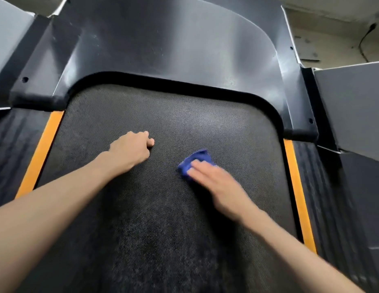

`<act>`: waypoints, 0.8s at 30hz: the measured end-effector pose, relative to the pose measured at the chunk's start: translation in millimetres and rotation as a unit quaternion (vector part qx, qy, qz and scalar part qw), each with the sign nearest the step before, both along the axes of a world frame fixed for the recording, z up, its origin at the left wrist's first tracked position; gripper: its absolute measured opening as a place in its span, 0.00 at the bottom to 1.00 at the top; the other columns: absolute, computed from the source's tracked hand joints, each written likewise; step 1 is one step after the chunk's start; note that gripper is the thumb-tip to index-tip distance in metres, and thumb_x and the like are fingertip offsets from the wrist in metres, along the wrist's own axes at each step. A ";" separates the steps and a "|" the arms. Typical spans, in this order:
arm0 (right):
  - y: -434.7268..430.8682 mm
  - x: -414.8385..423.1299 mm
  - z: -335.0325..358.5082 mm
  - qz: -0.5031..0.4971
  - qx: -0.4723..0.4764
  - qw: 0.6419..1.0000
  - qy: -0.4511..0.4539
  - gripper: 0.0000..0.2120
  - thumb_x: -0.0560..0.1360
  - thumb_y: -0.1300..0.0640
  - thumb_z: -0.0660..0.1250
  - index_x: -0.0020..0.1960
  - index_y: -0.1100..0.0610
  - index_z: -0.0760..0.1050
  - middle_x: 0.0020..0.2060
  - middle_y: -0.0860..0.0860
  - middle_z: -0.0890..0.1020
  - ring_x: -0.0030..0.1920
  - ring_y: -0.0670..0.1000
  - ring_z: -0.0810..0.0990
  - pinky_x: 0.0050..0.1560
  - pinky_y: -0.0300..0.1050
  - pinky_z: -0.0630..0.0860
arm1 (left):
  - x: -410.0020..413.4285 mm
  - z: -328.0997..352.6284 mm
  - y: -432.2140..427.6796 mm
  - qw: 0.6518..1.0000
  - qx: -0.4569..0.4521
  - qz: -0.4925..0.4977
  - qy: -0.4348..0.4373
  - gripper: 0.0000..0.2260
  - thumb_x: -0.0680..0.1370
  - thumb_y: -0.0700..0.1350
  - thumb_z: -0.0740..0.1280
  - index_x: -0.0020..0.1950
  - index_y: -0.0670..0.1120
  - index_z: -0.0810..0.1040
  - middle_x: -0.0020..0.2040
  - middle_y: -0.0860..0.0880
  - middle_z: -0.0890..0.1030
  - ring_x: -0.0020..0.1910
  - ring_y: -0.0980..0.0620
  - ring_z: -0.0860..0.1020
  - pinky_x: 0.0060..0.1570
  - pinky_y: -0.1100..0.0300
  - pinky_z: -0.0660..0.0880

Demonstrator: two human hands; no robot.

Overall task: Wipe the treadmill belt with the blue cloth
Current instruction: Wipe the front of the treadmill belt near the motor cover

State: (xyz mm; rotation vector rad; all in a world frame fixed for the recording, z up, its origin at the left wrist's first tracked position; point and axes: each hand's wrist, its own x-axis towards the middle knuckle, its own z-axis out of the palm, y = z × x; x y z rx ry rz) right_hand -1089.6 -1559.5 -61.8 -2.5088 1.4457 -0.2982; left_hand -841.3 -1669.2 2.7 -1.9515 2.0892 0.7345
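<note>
Far to the left, a ribbed side rail (13, 149) and an orange stripe (39, 157) border the treadmill belt (154, 218), whose dark, textured surface fills the middle of the view below the glossy motor cover (163, 45). On the belt's left half the left hand (131, 150) sits with its fingers curled under into a loose fist. It holds nothing that can be seen and seems to be propping the person up. Just to its right, and apart from it, the blue cloth (196, 160) lies bunched on the belt near the centre. The right hand (216, 182) lies flat over the cloth's near edge, its straight fingers pressing down rather than gripping. This hand is blurred, which suggests a wiping stroke. Further right, a second orange stripe (298, 191) marks the belt's other edge. The main risk is probably the cloth slipping out from under the flat fingers, since nothing pinches it and it is wadded small. The rough weave could also drag it into a tighter lump and leave strips unwiped. If the belt rolls freely, the braced fist could slide and upset the person's balance.
</note>
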 end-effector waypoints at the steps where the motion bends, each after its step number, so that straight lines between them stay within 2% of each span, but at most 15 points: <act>1: -14.1 -27.1 -0.6 -0.075 -0.014 0.997 0.004 0.31 0.68 0.64 0.51 0.71 0.57 0.65 0.71 0.55 0.66 0.71 0.54 0.64 0.70 0.51 0.60 | 1.5 0.2 0.3 1.000 0.009 -0.009 0.007 0.16 0.81 0.50 0.55 0.67 0.51 0.71 0.63 0.44 0.74 0.64 0.41 0.70 0.57 0.49 0.68; 4: -52.3 -73.7 -4.5 -0.321 -0.008 0.947 -0.024 0.34 0.63 0.68 0.50 0.70 0.64 0.66 0.70 0.62 0.65 0.71 0.63 0.64 0.70 0.54 0.59 | 6.7 1.4 -2.4 0.999 0.016 -0.018 0.025 0.15 0.81 0.48 0.56 0.66 0.54 0.73 0.66 0.46 0.73 0.65 0.42 0.69 0.61 0.50 0.67; 6: -62.6 -53.6 -7.9 -0.418 -0.010 0.907 -0.050 0.32 0.65 0.67 0.51 0.68 0.67 0.67 0.69 0.65 0.65 0.70 0.65 0.65 0.69 0.57 0.60 | 7.3 1.4 -9.8 0.999 0.010 -0.006 0.036 0.14 0.80 0.47 0.58 0.63 0.55 0.76 0.66 0.46 0.73 0.64 0.41 0.70 0.63 0.52 0.68; 7: -60.3 -34.9 -8.2 -0.428 -0.014 0.902 -0.061 0.30 0.67 0.65 0.51 0.69 0.66 0.67 0.69 0.64 0.66 0.70 0.64 0.65 0.69 0.59 0.61 | 6.9 1.1 -13.5 0.999 0.012 -0.001 0.038 0.13 0.79 0.46 0.59 0.61 0.55 0.77 0.66 0.47 0.74 0.64 0.41 0.71 0.62 0.52 0.68; 9: -34.5 9.8 -9.3 -0.331 -0.023 0.941 -0.062 0.27 0.71 0.61 0.52 0.69 0.63 0.68 0.70 0.60 0.68 0.69 0.60 0.67 0.68 0.59 0.64 | 4.9 0.7 -17.0 0.999 0.015 0.007 0.033 0.13 0.78 0.45 0.60 0.59 0.56 0.78 0.65 0.46 0.75 0.62 0.41 0.73 0.61 0.52 0.69; 11: 5.1 41.6 -9.4 -0.152 -0.013 0.988 -0.033 0.25 0.73 0.58 0.55 0.70 0.57 0.67 0.70 0.54 0.69 0.69 0.54 0.67 0.68 0.51 0.63 | 3.7 -1.4 -15.9 1.000 0.007 0.009 0.028 0.13 0.79 0.46 0.60 0.60 0.56 0.78 0.65 0.47 0.74 0.62 0.41 0.72 0.61 0.51 0.69; 13: 11.3 28.9 -2.3 -0.014 -0.023 0.999 0.024 0.26 0.73 0.58 0.56 0.71 0.51 0.65 0.71 0.50 0.68 0.68 0.50 0.68 0.64 0.46 0.65 | 2.6 -2.1 -12.5 1.000 -0.003 0.011 0.024 0.13 0.80 0.48 0.59 0.62 0.56 0.77 0.67 0.48 0.72 0.64 0.41 0.71 0.61 0.51 0.68; 14: -4.1 9.3 -0.1 0.015 -0.035 0.999 0.037 0.26 0.72 0.59 0.56 0.71 0.51 0.66 0.70 0.50 0.69 0.67 0.50 0.70 0.62 0.47 0.67 | 2.2 -1.1 -11.6 1.000 -0.006 0.013 0.024 0.13 0.80 0.49 0.58 0.63 0.56 0.76 0.68 0.48 0.72 0.64 0.41 0.71 0.61 0.51 0.68; 15: -24.8 -10.1 -0.4 -0.005 -0.044 0.998 0.041 0.27 0.71 0.61 0.54 0.70 0.53 0.68 0.69 0.52 0.70 0.67 0.53 0.71 0.62 0.49 0.68 | 2.3 -0.2 -11.5 1.000 -0.006 0.016 0.024 0.13 0.80 0.50 0.58 0.62 0.56 0.76 0.68 0.48 0.72 0.64 0.42 0.71 0.61 0.50 0.68; 17: -70.3 -51.5 1.5 -0.176 -0.029 0.984 0.028 0.29 0.69 0.65 0.52 0.70 0.58 0.68 0.69 0.59 0.69 0.69 0.58 0.69 0.66 0.54 0.65 | 3.4 -0.2 -12.4 0.999 -0.002 0.016 0.030 0.13 0.80 0.50 0.58 0.61 0.56 0.77 0.67 0.47 0.72 0.64 0.42 0.71 0.61 0.49 0.68; 19: -98.2 -74.5 4.1 -0.363 0.026 0.931 -0.002 0.33 0.68 0.71 0.54 0.73 0.61 0.62 0.73 0.61 0.60 0.73 0.60 0.59 0.71 0.57 0.53 | 4.4 -0.8 -11.8 0.999 0.001 0.014 0.035 0.12 0.80 0.49 0.59 0.60 0.56 0.78 0.65 0.47 0.74 0.63 0.41 0.71 0.61 0.48 0.68; 20: -100.5 -68.8 5.0 -0.410 0.048 0.911 -0.011 0.35 0.67 0.73 0.55 0.74 0.61 0.59 0.74 0.60 0.56 0.75 0.58 0.55 0.72 0.57 0.48 | 4.4 -1.1 -11.1 0.999 0.000 0.016 0.037 0.12 0.80 0.49 0.58 0.60 0.56 0.78 0.65 0.46 0.74 0.63 0.41 0.72 0.60 0.48 0.69; 21: -95.2 -54.4 3.7 -0.415 0.054 0.908 -0.023 0.36 0.66 0.74 0.56 0.74 0.61 0.58 0.75 0.60 0.55 0.75 0.58 0.53 0.73 0.56 0.46 | 4.2 -1.1 -10.5 0.999 0.000 0.017 0.038 0.12 0.80 0.49 0.58 0.60 0.56 0.78 0.65 0.46 0.74 0.63 0.41 0.72 0.60 0.49 0.69; 22: -82.1 -35.9 1.6 -0.382 0.051 0.922 -0.033 0.37 0.65 0.73 0.56 0.74 0.61 0.59 0.75 0.59 0.56 0.75 0.57 0.53 0.74 0.54 0.46 | 3.8 -1.1 -10.3 0.999 0.001 0.018 0.038 0.12 0.80 0.48 0.58 0.60 0.56 0.78 0.64 0.46 0.74 0.62 0.41 0.72 0.61 0.49 0.69; 24: -36.4 8.8 -3.9 -0.239 0.043 0.969 -0.048 0.37 0.63 0.68 0.54 0.73 0.60 0.61 0.74 0.57 0.59 0.75 0.54 0.55 0.74 0.50 0.47 | 2.5 -0.2 -10.8 0.999 0.004 0.025 0.042 0.12 0.79 0.47 0.59 0.60 0.55 0.78 0.63 0.45 0.75 0.62 0.41 0.72 0.60 0.49 0.69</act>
